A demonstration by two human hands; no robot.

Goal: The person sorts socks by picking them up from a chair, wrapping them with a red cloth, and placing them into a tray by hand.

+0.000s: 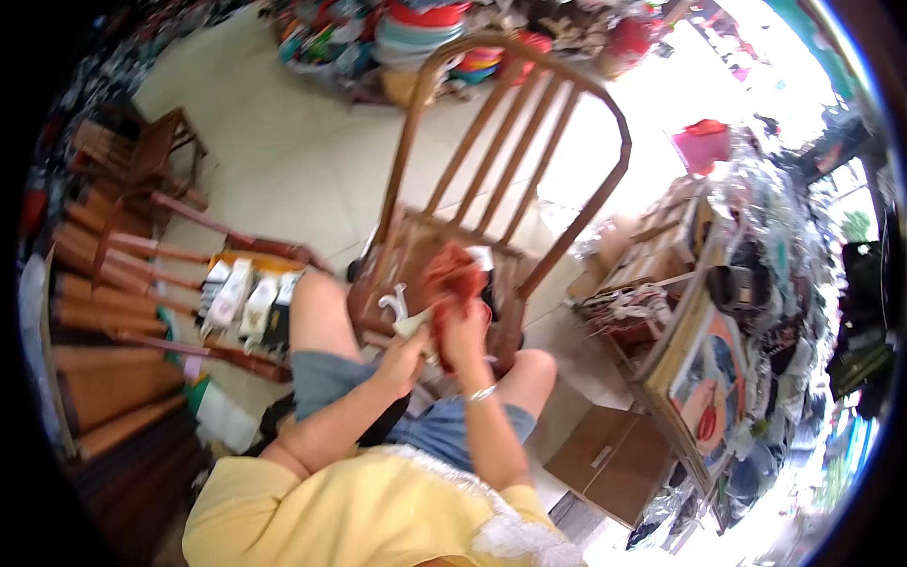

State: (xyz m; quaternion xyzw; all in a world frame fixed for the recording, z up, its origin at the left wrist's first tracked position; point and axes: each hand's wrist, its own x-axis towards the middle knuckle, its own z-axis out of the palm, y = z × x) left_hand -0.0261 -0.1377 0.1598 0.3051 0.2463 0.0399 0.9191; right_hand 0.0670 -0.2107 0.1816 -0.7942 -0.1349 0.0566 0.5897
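My right hand (463, 331), a bracelet at its wrist, is closed around a bunched reddish-orange cloth-like piece (453, 269), blurred by motion. My left hand (404, 364) is beside it, fingers closed on a small pale flat piece (413, 324). Both hands are over the near edge of a wooden chair (383, 255) whose slatted back is on the far side. A white curled strip (394, 300) lies on its seat, left of the cloth. Just behind the cloth a small white-and-black item (484, 258) shows in part.
At my left, white and black sock-like items (231, 298) lie on a wooden seat, near another wooden chair (161, 151). On the right stand a cluttered table (675, 350) with red-handled scissors (707, 420) and a cardboard box (609, 463). Stacked basins (420, 33) stand at the back.
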